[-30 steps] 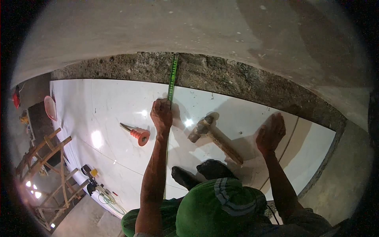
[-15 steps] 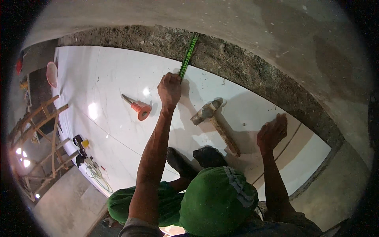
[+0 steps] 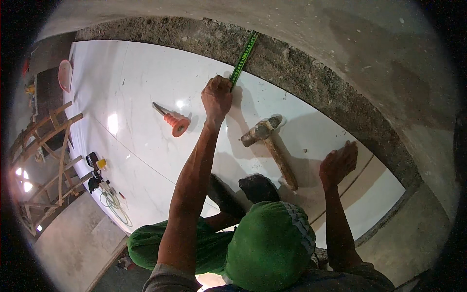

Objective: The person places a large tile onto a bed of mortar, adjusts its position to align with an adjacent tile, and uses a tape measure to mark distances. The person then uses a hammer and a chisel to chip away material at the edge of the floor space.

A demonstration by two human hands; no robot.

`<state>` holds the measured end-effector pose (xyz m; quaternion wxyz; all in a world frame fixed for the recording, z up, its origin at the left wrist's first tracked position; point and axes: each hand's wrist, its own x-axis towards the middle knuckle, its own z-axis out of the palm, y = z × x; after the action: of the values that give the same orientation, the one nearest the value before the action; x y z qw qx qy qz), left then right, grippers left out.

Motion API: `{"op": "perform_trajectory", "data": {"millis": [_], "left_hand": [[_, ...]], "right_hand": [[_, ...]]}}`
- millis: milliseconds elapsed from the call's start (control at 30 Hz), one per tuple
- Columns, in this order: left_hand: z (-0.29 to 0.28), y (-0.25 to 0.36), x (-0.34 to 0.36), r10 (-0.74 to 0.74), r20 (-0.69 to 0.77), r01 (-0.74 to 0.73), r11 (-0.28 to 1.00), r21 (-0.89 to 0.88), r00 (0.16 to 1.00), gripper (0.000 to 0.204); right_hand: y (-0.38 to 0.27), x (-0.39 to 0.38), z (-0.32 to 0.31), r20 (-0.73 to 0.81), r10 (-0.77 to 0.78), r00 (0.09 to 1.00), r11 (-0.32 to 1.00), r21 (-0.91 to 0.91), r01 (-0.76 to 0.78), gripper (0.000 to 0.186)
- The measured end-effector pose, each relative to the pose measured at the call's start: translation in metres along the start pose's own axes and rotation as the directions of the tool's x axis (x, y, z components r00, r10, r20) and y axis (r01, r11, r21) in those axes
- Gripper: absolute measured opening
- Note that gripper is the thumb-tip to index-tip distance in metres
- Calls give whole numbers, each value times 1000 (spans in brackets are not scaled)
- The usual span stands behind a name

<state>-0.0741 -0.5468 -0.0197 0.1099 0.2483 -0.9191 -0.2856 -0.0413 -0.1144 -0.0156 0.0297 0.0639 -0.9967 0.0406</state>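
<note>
My left hand (image 3: 217, 100) is closed around the end of a green tape measure (image 3: 243, 59), near the far edge of the white marbled tiles (image 3: 146, 82). The blade runs from my fist across a rough strip to the foot of the wall; whatever lies inside the fist is hidden. Fingers stretched out, my right hand (image 3: 339, 163) rests on the tiles at the right, beside a joint line. Between my hands lies a hammer (image 3: 277, 158) with a worn wooden handle. A chisel (image 3: 175, 122) with an orange ribbed grip and round guard lies left of my left hand.
The rough grey strip (image 3: 311, 75) separates the tiles from a plain wall (image 3: 292, 24). A wooden trestle (image 3: 63, 160), a pink basin (image 3: 64, 75), and a black-and-yellow tool with a coiled pale cord (image 3: 114, 207) are at the left. My green-clad knees (image 3: 272, 248) fill the near side.
The view has shifted slightly, moving the tiles and tools a little in the picture. My left hand still grips the tape measure, and my right hand stays on the tiles.
</note>
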Motion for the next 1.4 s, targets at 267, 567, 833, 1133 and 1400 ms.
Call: {"op": "perform_trajectory", "data": {"millis": [267,567,833,1133,1400], "left_hand": [[0,4,-2,-55,6,55,998,-36,998,14],[-1,12,-1,-170,88,154,975,160,981,13],[-25,-38,-50,216,101,-230,962,150,971,11],[-119,-62,-177,-100,212,58,979,197,972,26],[-134,-91,-242,-251,216,140,894,424,944,36]], "right_hand": [[-2,1,-1,-3,29,1000,999,22,-29,57],[-2,2,-5,-56,-4,998,998,58,7,55],[-2,-2,-4,-102,-64,993,994,86,73,48],[-6,-6,4,-375,-308,875,938,34,345,38],[0,-12,32,-414,-213,885,976,-50,212,41]]}}
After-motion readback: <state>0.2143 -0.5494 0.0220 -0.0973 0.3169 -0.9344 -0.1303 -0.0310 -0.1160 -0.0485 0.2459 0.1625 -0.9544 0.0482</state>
